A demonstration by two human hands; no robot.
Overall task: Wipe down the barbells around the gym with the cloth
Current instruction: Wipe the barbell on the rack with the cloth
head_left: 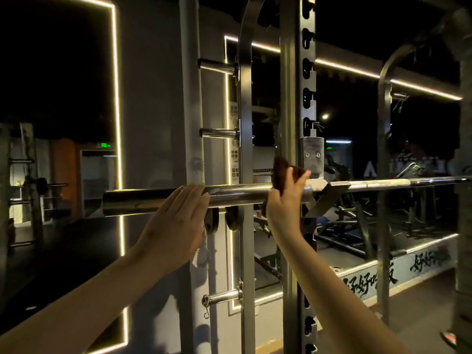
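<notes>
Centre frame: barbell (pixel 158 200) racked on the upright (pixel 288 98). Left hand (pixel 176 221), fingers straight, presses the sleeve to steady it; right hand (pixel 286 198) pinches the dark cloth (pixel 281 172) against the bar beside the rack.

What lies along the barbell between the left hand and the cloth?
In the head view, only bare, shiny barbell lies between the left hand, its fingers straight on the bar, and the dark cloth that the right hand grips.

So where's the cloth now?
In the head view, the dark brown cloth is in the right hand, on the shiny steel barbell beside the grey rack upright.
</notes>
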